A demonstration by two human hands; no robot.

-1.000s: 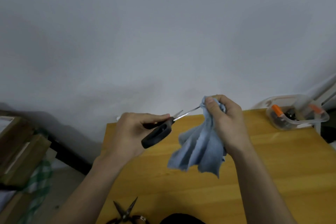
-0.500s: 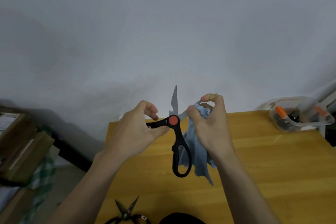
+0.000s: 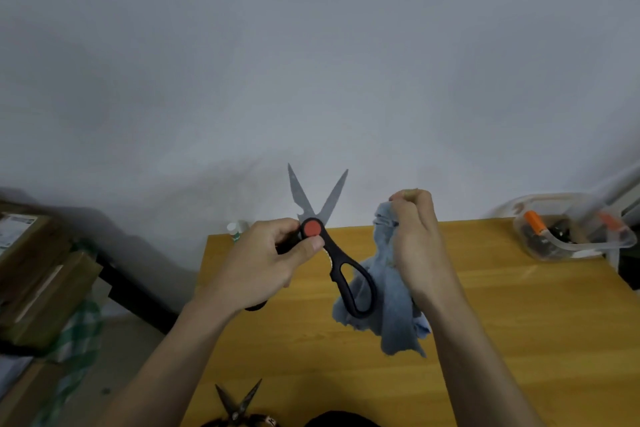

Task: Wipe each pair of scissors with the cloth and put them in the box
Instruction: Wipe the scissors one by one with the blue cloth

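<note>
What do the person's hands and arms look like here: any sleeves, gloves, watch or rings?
Both forearms are bare right down to the bottom edge of the head view; no sleeves show. The left hand and right hand wear no gloves. No watch, strap or ring shows on the visible sides of the wrists and fingers.

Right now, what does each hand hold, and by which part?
Left hand grips the black-handled scissors by one handle loop, near the red pivot. Right hand holds the blue cloth bunched at its top.
</note>
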